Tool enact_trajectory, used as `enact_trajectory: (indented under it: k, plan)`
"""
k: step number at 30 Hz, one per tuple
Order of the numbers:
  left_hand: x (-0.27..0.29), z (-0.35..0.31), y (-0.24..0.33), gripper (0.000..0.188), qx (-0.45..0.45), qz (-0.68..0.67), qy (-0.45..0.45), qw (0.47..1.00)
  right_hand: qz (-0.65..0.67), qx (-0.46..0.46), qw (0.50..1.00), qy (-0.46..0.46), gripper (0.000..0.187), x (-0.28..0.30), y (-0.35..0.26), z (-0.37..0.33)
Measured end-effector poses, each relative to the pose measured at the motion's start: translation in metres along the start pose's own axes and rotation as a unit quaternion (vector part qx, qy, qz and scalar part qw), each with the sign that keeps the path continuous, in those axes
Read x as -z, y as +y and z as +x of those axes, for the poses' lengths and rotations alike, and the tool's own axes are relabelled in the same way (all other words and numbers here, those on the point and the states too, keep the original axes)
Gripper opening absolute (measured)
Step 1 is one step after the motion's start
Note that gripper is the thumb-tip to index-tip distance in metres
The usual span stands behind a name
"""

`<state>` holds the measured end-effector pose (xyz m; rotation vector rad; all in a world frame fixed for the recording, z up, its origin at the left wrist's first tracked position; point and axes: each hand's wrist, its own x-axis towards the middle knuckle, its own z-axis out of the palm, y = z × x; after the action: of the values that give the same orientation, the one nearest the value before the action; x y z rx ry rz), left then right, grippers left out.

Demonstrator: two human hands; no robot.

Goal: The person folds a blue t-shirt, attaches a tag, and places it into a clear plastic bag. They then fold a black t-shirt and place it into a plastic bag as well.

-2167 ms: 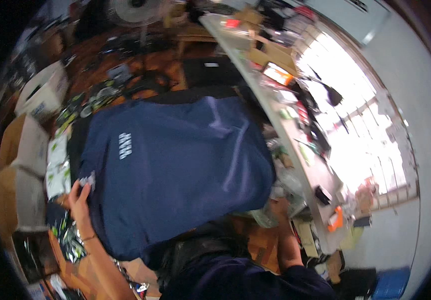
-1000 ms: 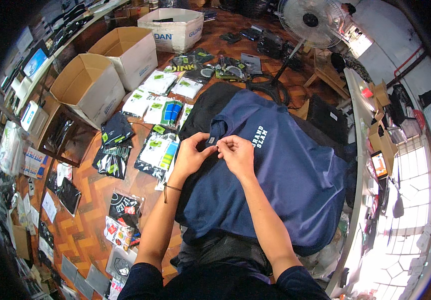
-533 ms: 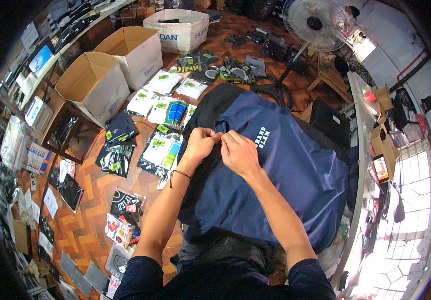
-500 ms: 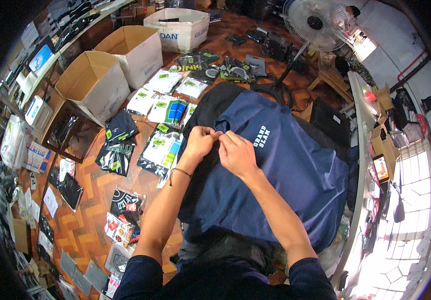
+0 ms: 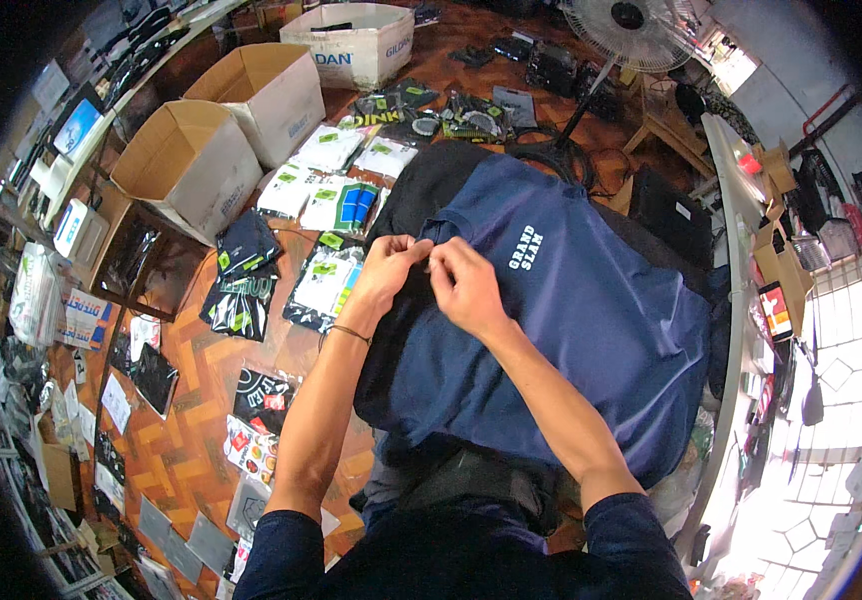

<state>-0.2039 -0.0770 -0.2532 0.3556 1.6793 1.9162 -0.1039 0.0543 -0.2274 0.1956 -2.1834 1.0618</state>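
Observation:
A navy blue shirt (image 5: 571, 330) with white lettering on its chest lies spread out in front of me, over black cloth (image 5: 429, 190). Its collar is at the far left end, where both hands meet. My left hand (image 5: 391, 270) is closed in a pinch at the collar's edge. Close beside it, my right hand (image 5: 466, 288) has its thumb and fingers pinched at the same spot. The fingertips nearly touch, and any small thing between them is too small to make out.
Bagged folded shirts (image 5: 336, 205) lie on the wooden floor at the left. Open cardboard boxes (image 5: 191, 165) stand beyond them. A standing fan (image 5: 627, 18) is at the far right, near a black box (image 5: 663, 215). A cluttered table (image 5: 736, 290) runs along the right side.
The head view has shifted slightly. My fingertips have moved a little apart at the collar, and the right hand's fingers are more curled. The shirt still lies in the same place.

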Motion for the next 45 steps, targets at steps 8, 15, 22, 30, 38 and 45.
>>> enact_trajectory:
  k: [8, 15, 22, 30, 38, 45]
  plan:
    - [0.001, 0.014, 0.004, 0.036, 0.042, -0.054, 0.012, 0.998, 0.023, 0.059, 0.989, -0.131, 0.002, -0.021, -0.057, -0.034]
    - [0.006, 0.000, 0.012, 0.026, 0.056, -0.063, -0.057, 0.995, 0.097, -0.123, 0.985, -0.072, 0.007, 0.005, -0.039, -0.049]
    - [0.006, -0.027, 0.032, 0.034, -0.026, 0.070, -0.103, 0.992, 0.046, -0.287, 0.957, 0.000, 0.023, 0.013, -0.016, -0.017]
    - [0.004, -0.037, 0.025, 0.039, -0.132, 0.241, -0.045, 0.961, 0.125, -0.340, 0.932, -0.001, 0.021, 0.001, -0.004, -0.014]
    - [0.001, -0.039, 0.013, 0.036, -0.146, 0.244, 0.007, 0.959, -0.094, -0.158, 0.983, -0.027, 0.017, 0.015, -0.015, -0.004]
    - [0.001, -0.026, -0.002, 0.029, -0.085, 0.125, -0.012, 0.988, -0.181, -0.112, 0.966, -0.147, 0.019, 0.026, -0.005, 0.009]
